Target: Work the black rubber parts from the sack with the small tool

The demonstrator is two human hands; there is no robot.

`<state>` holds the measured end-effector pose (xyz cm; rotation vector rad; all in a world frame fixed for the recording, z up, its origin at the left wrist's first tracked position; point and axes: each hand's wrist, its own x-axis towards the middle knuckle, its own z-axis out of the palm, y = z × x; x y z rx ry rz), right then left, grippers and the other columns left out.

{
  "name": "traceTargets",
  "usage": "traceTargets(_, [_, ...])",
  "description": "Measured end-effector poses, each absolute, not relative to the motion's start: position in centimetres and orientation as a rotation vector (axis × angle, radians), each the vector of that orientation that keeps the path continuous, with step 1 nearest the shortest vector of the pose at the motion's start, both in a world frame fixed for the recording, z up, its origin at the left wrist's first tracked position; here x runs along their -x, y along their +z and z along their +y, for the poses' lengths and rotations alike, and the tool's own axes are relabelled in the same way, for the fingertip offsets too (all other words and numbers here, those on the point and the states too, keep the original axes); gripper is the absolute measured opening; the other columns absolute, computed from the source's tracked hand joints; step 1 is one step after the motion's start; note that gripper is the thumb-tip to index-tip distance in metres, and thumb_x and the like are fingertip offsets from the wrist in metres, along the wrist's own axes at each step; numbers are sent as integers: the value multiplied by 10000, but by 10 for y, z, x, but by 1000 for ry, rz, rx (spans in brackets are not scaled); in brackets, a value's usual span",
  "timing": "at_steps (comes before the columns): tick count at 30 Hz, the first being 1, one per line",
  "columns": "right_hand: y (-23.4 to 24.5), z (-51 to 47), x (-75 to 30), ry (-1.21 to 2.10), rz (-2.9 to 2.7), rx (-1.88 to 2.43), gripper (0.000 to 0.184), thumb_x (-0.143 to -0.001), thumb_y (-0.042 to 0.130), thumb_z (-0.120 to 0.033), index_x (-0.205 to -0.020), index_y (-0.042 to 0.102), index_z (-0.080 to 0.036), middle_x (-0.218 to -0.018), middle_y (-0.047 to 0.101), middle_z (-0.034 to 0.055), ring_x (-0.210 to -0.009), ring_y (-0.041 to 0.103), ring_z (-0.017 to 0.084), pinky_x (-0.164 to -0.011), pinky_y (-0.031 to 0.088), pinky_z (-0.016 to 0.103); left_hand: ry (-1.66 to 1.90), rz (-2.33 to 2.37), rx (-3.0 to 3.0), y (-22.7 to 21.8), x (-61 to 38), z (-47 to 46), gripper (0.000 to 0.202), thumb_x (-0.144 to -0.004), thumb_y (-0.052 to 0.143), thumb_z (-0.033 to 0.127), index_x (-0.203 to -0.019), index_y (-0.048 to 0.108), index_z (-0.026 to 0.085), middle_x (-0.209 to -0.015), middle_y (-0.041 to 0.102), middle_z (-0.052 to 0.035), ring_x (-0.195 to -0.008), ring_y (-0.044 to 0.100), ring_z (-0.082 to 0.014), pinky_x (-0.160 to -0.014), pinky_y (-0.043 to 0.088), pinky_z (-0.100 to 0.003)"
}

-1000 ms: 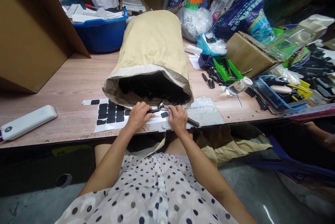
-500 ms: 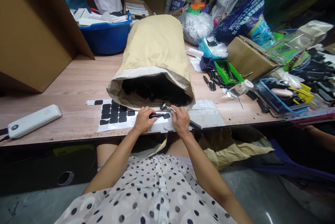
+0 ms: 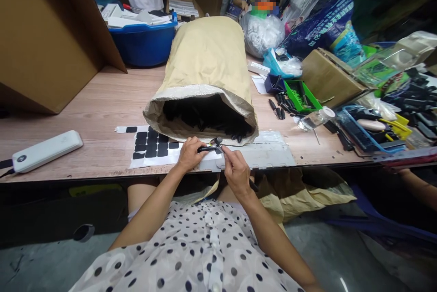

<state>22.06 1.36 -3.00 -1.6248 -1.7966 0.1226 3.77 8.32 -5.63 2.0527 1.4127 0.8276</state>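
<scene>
My left hand (image 3: 189, 154) is closed on a slim black part (image 3: 206, 148) and holds it low over the front edge of the table. A small hammer (image 3: 215, 141) is in my right hand (image 3: 238, 171); its metal head is over the end of the black part, though I cannot tell if they touch. Past my right wrist shows the dark end of the handle. Beside my left hand lies a white sheet with black rounded squares (image 3: 151, 144). Just behind both hands gapes a tan sack (image 3: 208, 55) with many black pieces inside.
A grey-white board (image 3: 273, 150) lies along the front edge. To the left are a white power bank (image 3: 48, 151), a cardboard box (image 3: 44, 41) and a blue basin (image 3: 146, 43). On the right stand a green tray (image 3: 302, 96), a clear bottle (image 3: 316, 118) and a blue basket (image 3: 368, 128). Other people are beyond.
My right hand has shifted its grip and turned, bringing the hammer's head over the black part's end. The left hand keeps its hold. The whole view has shifted slightly.
</scene>
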Motion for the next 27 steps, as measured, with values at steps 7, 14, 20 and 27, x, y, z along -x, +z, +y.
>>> traceTargets(7, [-29, 13, -219, 41, -1876, 1668, 351, -988, 454, -192, -1194, 723, -284, -811, 613, 17, -721, 591, 127, -617, 420, 200, 794, 1432, -2015, -54, -40, 84, 123, -792, 722, 228, -913, 730, 253, -889, 647, -17, -881, 554, -218, -833, 463, -366])
traceTargets(14, [-28, 13, -207, 5, -1936, 1599, 349, -1004, 442, -209, -1216, 712, -278, -835, 624, 19, -718, 590, 114, -614, 413, 193, 783, 1469, -1924, -50, -41, 83, 233, -755, 754, 231, -973, 673, 254, -892, 655, -2, -891, 566, -222, -847, 465, -367])
traceTargets(20, [-30, 23, -215, -13, -1944, 1668, 351, -989, 452, -200, -1214, 707, -288, -886, 631, 28, -777, 600, 131, -644, 416, 204, 800, 1495, -1866, -48, -43, 81, 351, -733, 773, 209, -1052, 638, 261, -880, 658, 13, -882, 573, -219, -844, 472, -360])
traceTargets(27, [-48, 55, -245, -177, -1910, 1753, 270, -956, 509, -223, -1080, 747, -249, -829, 603, 48, -784, 532, 179, -680, 378, 271, 778, 1447, -1960, -52, -42, 83, 144, -770, 731, 227, -909, 706, 253, -913, 670, -11, -908, 570, -226, -865, 479, -378])
